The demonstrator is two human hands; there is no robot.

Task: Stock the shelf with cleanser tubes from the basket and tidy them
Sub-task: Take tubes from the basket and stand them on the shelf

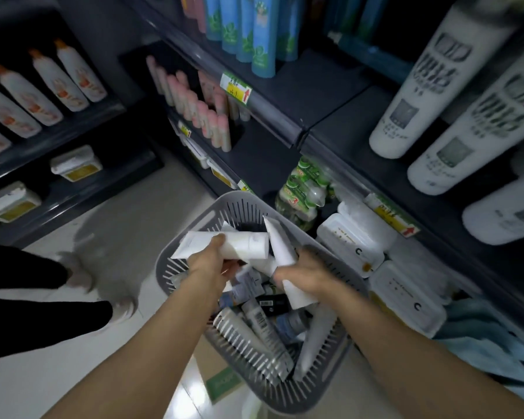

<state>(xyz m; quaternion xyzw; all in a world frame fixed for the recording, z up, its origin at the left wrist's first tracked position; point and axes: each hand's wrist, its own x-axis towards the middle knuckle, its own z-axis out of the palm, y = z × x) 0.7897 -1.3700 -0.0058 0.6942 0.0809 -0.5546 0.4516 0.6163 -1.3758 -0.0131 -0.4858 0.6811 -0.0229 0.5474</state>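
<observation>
A grey slotted basket (194, 225) sits on the floor below me, filled with several cleanser tubes (256, 320) in white, grey and black. My left hand (212, 261) is closed around a white tube (239, 241) lying crosswise over the basket. In my right hand (306, 272) I grip another white tube (280, 246), crimped end up, cap end pointing down toward me. Both hands hover over the basket's far half. The dark shelf (285, 116) rises just beyond the basket.
Pink tubes (206, 116), blue bottles (260, 34) and large white bottles (424, 95) fill the shelves. White boxes (351, 240) and green packs (303, 189) sit low beside the basket. Another person's dark legs and white shoes (82, 273) stand on the left floor. A blue cloth (490, 343) lies right.
</observation>
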